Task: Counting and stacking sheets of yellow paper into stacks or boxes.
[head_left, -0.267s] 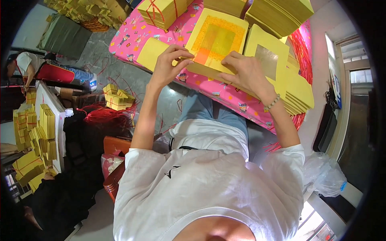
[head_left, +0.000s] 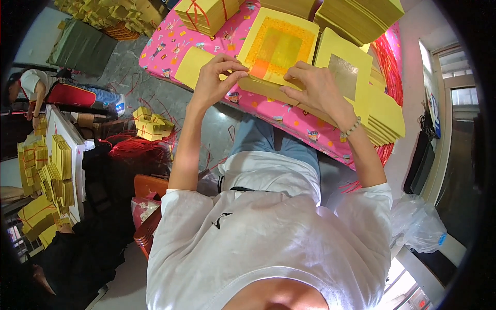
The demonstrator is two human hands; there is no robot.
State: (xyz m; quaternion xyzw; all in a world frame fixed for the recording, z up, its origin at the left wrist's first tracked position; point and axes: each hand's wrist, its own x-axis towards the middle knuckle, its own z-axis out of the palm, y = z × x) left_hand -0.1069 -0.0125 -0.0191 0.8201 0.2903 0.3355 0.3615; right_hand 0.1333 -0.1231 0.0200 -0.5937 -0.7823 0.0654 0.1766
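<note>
A stack of yellow paper (head_left: 279, 49) with an orange and gold printed square on its top sheet lies in front of me on the table. My left hand (head_left: 216, 80) is closed at its near left corner, thumb and fingers pinching the edge. At the near right edge my right hand (head_left: 316, 90) grips the same stack, thumb below and bent fingers on top. Touching distance from the right hand is another yellow stack (head_left: 356, 67) with a dull gold square. A flat yellow sheet (head_left: 194, 64) lies beside my left hand.
On the pink patterned cloth (head_left: 160, 51) stand a red-tied yellow bundle (head_left: 204, 18), a tall yellow stack (head_left: 361, 18) and red strands (head_left: 390, 62). Left are an orange stool (head_left: 147, 186), a white table (head_left: 75, 155) with yellow bundles, and two other people. A plastic bag (head_left: 418, 227) hangs right.
Both hands stay at the near edge of the printed stack, with only slight finger shifts. The near edge of the top sheet looks a little more bent up.
</note>
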